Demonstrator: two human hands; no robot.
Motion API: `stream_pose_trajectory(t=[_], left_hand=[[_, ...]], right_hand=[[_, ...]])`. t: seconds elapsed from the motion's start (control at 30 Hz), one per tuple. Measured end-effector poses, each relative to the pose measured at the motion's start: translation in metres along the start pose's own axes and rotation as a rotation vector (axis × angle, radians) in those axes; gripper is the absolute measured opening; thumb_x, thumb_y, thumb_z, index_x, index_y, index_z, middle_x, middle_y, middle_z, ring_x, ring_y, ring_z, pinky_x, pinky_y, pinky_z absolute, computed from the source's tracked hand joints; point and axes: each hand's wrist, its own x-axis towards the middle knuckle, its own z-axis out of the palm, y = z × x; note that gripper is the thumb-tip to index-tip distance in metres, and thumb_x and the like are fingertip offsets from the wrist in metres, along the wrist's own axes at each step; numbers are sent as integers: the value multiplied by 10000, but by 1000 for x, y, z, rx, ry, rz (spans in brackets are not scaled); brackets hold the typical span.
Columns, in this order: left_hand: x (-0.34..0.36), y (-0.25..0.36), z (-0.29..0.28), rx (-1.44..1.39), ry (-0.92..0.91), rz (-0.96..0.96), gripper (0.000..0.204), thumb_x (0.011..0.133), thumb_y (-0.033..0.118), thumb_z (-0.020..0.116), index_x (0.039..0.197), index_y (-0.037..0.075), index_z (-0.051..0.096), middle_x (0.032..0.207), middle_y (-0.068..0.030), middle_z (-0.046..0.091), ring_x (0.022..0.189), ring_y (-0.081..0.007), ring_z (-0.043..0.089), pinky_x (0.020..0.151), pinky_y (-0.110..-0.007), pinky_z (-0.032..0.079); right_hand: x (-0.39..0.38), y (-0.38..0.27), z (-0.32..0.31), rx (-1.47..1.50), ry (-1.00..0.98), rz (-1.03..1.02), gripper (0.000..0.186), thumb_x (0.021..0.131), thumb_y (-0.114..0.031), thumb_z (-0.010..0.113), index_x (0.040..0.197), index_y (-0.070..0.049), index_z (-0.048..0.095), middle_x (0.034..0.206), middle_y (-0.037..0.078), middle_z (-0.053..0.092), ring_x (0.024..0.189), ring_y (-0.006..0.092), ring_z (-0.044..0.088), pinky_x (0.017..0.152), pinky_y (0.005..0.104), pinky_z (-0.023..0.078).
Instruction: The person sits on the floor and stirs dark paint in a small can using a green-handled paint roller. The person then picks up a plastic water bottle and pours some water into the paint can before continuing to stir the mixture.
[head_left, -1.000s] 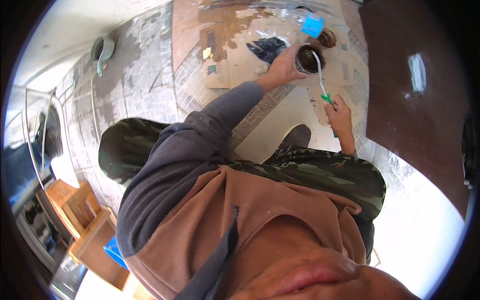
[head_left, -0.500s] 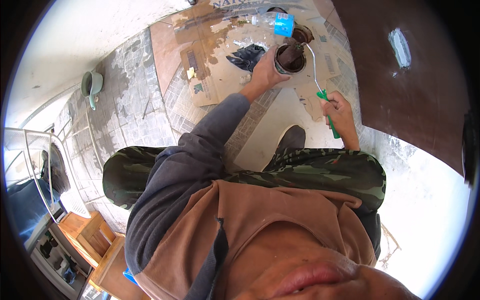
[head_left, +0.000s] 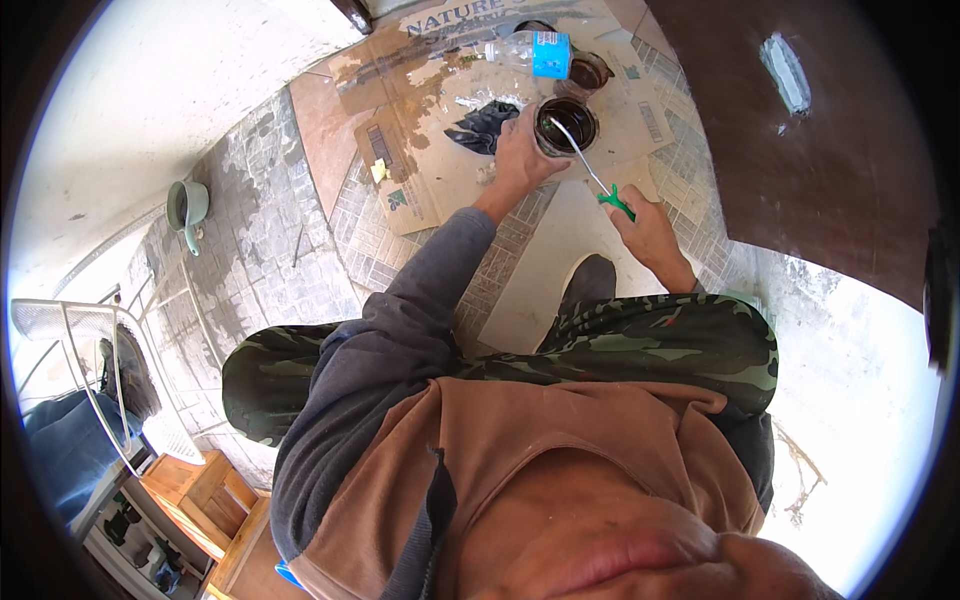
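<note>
My left hand (head_left: 521, 156) is wrapped round the side of an open paint can (head_left: 594, 132) that has dark brown paint inside. In my right hand (head_left: 648, 226) is the green handle of a paint roller (head_left: 616, 200). Its bent metal rod reaches into the can, and the roller head is down inside, hidden by the dark interior. A clear plastic bottle with a blue label (head_left: 550, 55) lies just beyond the can. Next to it sits a second brown-stained container (head_left: 590, 72). Crumpled black plastic (head_left: 484, 127) lies left of the can.
Flattened, stained cardboard (head_left: 430, 180) covers the tiled floor under the cans. A brown panel (head_left: 800, 190) with a whitish patch stands at the right. A green dipper (head_left: 187, 205) sits by the left wall, and wooden furniture (head_left: 190, 490) is at the lower left.
The roller head has gone from the can's rim down into the can. My right hand has moved left and closer to the can; my left hand keeps its hold.
</note>
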Motion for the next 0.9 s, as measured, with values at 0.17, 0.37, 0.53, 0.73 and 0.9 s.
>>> stream_pose_trajectory(t=[0.17,0.37,0.53,0.73,0.9], left_hand=[[0,0,1,7,23,17,1204,609,361,996,1585,16,381,1439,-204,596,1339,-433,518,1151,-487,445],[-2,3,2,9,29,21,1194,613,347,997,1583,17,385,1438,-193,601,1326,-427,526,1148,-490,445],[-4,-1,2,10,58,50,1177,607,337,997,1574,40,395,1424,-184,610,1305,-426,532,1132,-497,446],[-2,-6,4,33,86,77,1174,591,339,1002,1558,47,406,1366,-209,634,1258,-430,553,1082,-500,465],[-3,-8,6,33,90,77,1177,584,350,1010,1547,26,415,1340,-227,636,1241,-429,560,1061,-503,476]], right_hand=[[-11,-5,-18,103,-59,49,206,996,-214,682,1088,-37,628,771,180,643,666,313,595,665,432,483],[-18,-7,-41,333,-61,126,199,996,-195,694,1117,-39,667,753,37,632,676,118,516,646,327,446],[-6,-1,-44,306,-33,153,197,991,-192,699,1100,-33,660,744,54,639,649,145,568,618,359,458],[5,3,-4,-12,17,1,226,982,-218,700,1041,-22,603,830,256,676,773,464,662,681,502,490],[-4,1,-6,61,-14,-33,222,988,-211,690,1058,-21,597,797,222,648,702,381,626,675,457,486]])
